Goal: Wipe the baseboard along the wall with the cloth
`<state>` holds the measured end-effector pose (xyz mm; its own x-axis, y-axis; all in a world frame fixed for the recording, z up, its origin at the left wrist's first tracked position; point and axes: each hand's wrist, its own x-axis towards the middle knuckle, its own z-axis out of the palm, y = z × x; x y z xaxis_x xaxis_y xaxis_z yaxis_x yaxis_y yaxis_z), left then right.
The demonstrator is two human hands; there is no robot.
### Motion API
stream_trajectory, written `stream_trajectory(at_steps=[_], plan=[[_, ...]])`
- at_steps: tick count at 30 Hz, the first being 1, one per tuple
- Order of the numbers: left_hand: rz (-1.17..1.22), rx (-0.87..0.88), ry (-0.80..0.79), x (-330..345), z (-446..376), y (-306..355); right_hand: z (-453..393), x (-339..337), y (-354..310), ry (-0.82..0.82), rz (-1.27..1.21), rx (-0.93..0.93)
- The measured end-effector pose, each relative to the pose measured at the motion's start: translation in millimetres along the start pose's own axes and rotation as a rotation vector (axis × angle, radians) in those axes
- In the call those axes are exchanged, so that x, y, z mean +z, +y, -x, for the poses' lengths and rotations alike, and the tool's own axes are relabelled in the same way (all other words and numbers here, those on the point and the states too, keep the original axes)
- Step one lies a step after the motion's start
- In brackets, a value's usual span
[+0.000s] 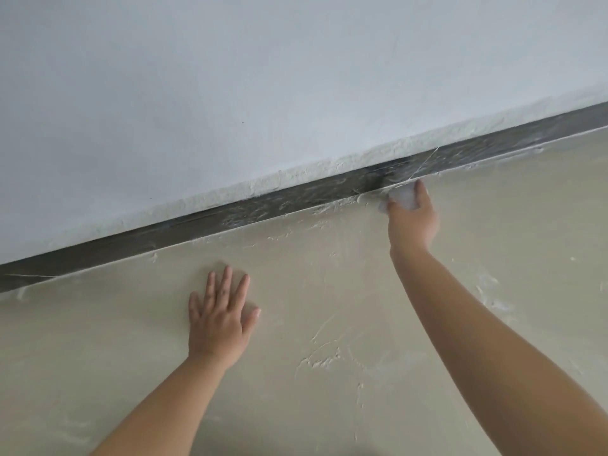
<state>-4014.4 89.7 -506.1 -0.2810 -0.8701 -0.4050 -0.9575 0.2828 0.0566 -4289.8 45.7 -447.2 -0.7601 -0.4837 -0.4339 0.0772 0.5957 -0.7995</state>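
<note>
A dark grey baseboard (pixel 289 197) runs diagonally from lower left to upper right under the white wall (pixel 263 77). Pale dusty streaks cover its middle and right stretch. My right hand (pixel 413 218) reaches to the foot of the baseboard and grips a small white cloth (pixel 403 195), which is mostly hidden by my fingers. The cloth sits at the seam between floor and baseboard. My left hand (pixel 218 312) lies flat on the beige floor (pixel 329 291) with fingers spread, a short way in front of the baseboard.
The wall's lower edge has rough, crumbly plaster (pixel 296 174) above the baseboard. The floor carries dried plaster smears (pixel 324 360) and white scuffs, mostly toward the right. A thin pale thread or crack crosses the baseboard (pixel 424 162).
</note>
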Motion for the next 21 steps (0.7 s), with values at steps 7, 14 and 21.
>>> stream_trajectory(at_steps=[7, 14, 21], plan=[[-0.087, 0.087, 0.010, -12.6, -6.9, -4.1, -13.4, 3.0, -0.4, 0.026, -0.082, 0.033], [-0.056, 0.181, 0.098, -7.4, -12.3, -17.5, -33.3, 17.1, -33.6, -0.050, -0.142, 0.212], [-0.166, 0.312, 0.164, -12.1, -30.6, -26.6, -19.4, 22.8, -34.3, -0.011, -0.194, 0.161]])
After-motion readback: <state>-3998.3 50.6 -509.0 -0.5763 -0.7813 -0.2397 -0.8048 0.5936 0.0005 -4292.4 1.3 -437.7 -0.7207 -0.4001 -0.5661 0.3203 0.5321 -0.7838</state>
